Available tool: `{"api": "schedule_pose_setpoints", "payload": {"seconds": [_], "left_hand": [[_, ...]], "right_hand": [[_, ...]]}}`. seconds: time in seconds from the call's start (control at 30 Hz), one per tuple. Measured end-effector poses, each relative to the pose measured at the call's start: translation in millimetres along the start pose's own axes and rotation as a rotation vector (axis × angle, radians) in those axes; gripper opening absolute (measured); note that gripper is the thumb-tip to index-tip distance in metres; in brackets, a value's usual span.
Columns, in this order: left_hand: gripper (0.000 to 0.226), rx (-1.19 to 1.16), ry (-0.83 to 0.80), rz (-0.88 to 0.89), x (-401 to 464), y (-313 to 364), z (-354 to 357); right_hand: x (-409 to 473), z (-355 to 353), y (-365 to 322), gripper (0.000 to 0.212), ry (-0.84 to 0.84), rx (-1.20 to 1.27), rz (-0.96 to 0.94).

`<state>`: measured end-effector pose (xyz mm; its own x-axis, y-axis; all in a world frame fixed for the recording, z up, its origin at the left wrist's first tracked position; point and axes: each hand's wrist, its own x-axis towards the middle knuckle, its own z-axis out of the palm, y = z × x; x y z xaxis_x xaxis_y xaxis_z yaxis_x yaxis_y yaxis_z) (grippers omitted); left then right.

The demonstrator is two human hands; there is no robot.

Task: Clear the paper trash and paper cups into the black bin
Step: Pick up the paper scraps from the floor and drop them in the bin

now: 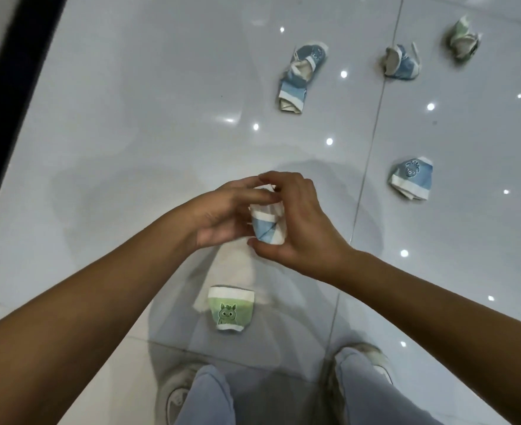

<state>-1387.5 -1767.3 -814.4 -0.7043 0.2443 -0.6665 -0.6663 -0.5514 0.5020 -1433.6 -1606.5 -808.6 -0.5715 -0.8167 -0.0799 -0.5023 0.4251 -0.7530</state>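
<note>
We count six paper cups in all, every one crushed. One blue cup [267, 223] sits between our hands above the floor: our left hand [222, 214] curls round its left side and top, and our right hand [296, 222] pinches it from the right, thumb under its base, the two hands close together. A green cup [231, 309] lies on the tiled floor [130, 133] just near of our hands, with a white paper scrap [234, 265] beside it. Far right lie a long blue cup [300, 76], a smaller blue cup [401, 61] and a green-and-white cup [464, 38]; another blue cup [412, 179] lies right of our hands. A dark edge [11, 87] borders the far left; the floor between it and the cups is open. Our two shoes [176, 391] stand nearest. The black bin is not in view.
</note>
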Motion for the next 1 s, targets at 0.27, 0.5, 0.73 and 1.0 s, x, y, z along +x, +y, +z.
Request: {"api": "schedule_pose_setpoints", "payload": {"seconds": [0.27,0.5,0.73,1.0], "left_hand": [[0.026,-0.196,0.061,0.106,-27.3,-2.4,-30.8],[0.023,0.027,0.662,0.13,-49.4,-2.2,-76.9],[0.032,0.084,0.705,0.109,-58.2,-13.9,-84.8],[0.027,0.089,0.733,0.075,-67.5,-25.8,-91.4]], "right_hand": [[23.5,22.1,-18.1,0.096,-0.032,0.132,-0.069],[-1.1,58.2,-16.0,0.096,-0.278,-0.044,-0.015],[-40.4,108.6,-12.8,0.085,-0.683,-0.392,-0.258],[-54.5,119.1,-9.9,0.088,-0.699,-0.516,-0.338]]}}
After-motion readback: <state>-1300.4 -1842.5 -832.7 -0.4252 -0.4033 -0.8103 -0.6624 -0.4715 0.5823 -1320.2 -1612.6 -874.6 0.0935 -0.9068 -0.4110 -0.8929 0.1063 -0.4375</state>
